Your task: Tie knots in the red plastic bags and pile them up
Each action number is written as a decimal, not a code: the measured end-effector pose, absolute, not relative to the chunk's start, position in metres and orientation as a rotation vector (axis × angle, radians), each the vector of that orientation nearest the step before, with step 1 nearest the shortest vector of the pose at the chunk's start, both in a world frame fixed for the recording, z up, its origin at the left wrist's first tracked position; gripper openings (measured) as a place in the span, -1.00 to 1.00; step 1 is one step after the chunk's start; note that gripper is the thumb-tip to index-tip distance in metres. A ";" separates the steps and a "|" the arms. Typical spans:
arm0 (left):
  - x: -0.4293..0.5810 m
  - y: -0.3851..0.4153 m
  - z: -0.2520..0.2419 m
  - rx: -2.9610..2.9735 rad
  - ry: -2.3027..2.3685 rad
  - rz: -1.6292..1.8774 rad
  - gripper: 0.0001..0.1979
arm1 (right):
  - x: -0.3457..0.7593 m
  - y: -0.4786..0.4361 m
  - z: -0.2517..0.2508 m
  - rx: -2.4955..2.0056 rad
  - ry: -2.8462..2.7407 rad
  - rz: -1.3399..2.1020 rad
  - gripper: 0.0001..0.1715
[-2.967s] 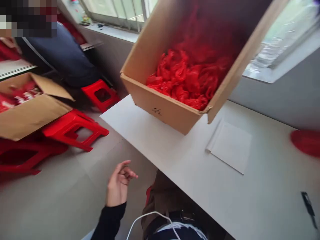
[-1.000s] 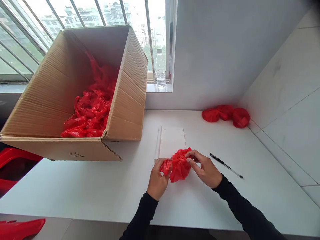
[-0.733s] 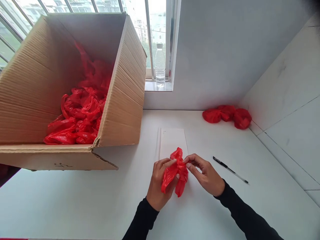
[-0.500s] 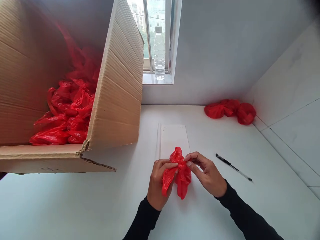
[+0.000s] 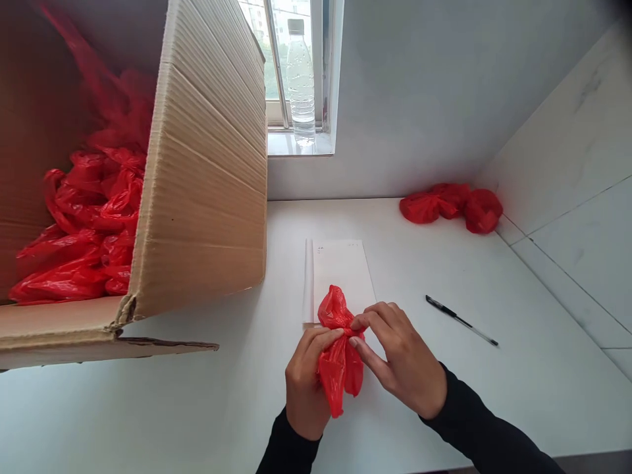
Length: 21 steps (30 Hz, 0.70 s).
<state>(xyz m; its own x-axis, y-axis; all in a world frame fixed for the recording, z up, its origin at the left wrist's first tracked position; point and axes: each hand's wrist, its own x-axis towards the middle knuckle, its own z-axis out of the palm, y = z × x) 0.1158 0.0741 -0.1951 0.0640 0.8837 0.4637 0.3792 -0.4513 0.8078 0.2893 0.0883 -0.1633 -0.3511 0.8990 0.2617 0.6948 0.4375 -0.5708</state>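
Red plastic bag [image 5: 332, 368], one, held low at the centre of the frame, in front of the near end of a white pad [image 5: 340, 266]; long axis close to upright in the frame, a rounded loop at top, two tails hanging below, a tight gathered waist [image 5: 347, 331] between, seemingly knotted.

Left hand [image 5: 307, 385], at the bag's lower left; closed on the bag, fingertips at the waist; the bag lies to its upper right.

Right hand [image 5: 402, 359], at the bag's right; thumb and forefinger pinched on the waist; the bag lies directly to its left; neither hand is clearly nearer, both meeting at the waist, across the long axis; whether the bag also touches the pad, cannot tell.

Surroundings: black-capped pen [image 5: 461, 320], right of centre; further red bundles [image 5: 484, 210], upper right, by the wall; cardboard box [image 5: 212, 197], upper left, red bags [image 5: 93, 197] heaped inside; clear bottle [image 5: 301, 85], top centre, on the window sill; white table [image 5: 148, 408] beneath.
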 end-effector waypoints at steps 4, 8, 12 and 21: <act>0.104 0.072 -0.188 1.817 1.097 1.155 -0.56 | 0.295 0.091 -0.168 -1.368 -2.206 0.503 -0.86; 0.091 0.080 -0.174 1.553 1.056 0.948 -0.69 | 0.300 0.091 -0.165 -1.317 -2.258 0.468 -0.85; 0.096 0.090 -0.168 1.752 1.172 0.831 -0.84 | 0.298 0.089 -0.160 -1.238 -2.270 0.475 -0.83; 0.106 0.083 -0.173 1.903 1.114 0.778 -0.87 | 0.300 0.086 -0.167 -1.145 -2.037 0.903 -0.82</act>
<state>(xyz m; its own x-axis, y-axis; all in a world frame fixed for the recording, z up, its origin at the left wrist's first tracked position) 0.1064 0.0828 -0.1726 0.4278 0.8964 0.1162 0.4171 -0.3099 0.8544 0.3001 0.0858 -0.1667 -0.4277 0.8846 0.1859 0.4563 0.3888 -0.8004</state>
